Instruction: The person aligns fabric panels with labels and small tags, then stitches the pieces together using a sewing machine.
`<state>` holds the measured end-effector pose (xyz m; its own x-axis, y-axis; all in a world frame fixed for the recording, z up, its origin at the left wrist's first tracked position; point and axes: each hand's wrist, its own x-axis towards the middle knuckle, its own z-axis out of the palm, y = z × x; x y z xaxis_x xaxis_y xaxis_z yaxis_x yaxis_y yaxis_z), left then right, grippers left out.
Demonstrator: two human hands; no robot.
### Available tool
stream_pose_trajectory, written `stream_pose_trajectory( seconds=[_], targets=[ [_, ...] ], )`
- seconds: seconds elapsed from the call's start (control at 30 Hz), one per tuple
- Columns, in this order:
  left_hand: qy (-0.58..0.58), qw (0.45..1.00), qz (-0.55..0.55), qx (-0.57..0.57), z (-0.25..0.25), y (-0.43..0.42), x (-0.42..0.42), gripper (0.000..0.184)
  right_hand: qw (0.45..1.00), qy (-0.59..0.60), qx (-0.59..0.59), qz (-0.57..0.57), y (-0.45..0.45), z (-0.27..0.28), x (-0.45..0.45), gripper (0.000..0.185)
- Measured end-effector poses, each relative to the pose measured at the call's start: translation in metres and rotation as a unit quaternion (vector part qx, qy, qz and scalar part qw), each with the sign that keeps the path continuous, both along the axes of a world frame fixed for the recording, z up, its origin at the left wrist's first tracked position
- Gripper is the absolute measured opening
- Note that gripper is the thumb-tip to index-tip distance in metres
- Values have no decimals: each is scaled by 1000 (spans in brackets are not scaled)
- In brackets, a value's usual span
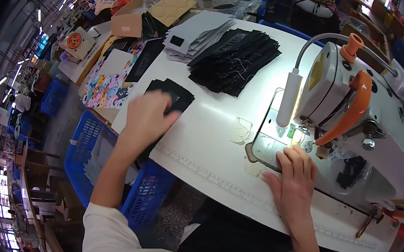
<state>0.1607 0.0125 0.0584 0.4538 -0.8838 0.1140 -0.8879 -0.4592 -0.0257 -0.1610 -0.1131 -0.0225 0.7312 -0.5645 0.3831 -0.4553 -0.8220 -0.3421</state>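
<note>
My left hand (148,118) is over a small stack of black fabric pieces (182,93) at the left of the white table. Motion blurs this hand, and its fingertips are hidden, so a hold on the fabric cannot be made out. Flat on the metal plate (266,150) of the sewing machine (333,81), in front of the needle area, rests my right hand (297,183), its fingers stretched and thumb apart. No fabric shows under it. The orange lever (355,107) hangs just above and to the right of that hand.
A larger pile of black fabric pieces (235,62) and grey-white sheets (198,30) lie at the back of the white table (210,142). A lit lamp (289,99) stands by the machine head. Below the left edge is a blue basket (151,190); colourful printed fabric (108,87) lies beyond.
</note>
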Motion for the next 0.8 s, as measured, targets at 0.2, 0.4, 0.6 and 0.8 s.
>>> stream_pose_trajectory(
  seconds=[0.2, 0.4, 0.6, 0.8],
  targets=[
    [-137, 988, -19, -69, -63, 40, 1, 21, 1000, -4, -13, 10, 1, -2, 1, 49],
    [-72, 975, 1, -210, -64, 30, 6, 17, 1000, -16, -7, 7, 0, -2, -2, 49],
    [61, 974, 54, -211, -45, 35, 2, 19, 1000, -14, -9, 7, 0, -1, -2, 48],
    [81, 975, -43, -203, -6, 34, -70, 14, 1000, -5, -9, 2, 1, -1, -1, 51]
  ],
)
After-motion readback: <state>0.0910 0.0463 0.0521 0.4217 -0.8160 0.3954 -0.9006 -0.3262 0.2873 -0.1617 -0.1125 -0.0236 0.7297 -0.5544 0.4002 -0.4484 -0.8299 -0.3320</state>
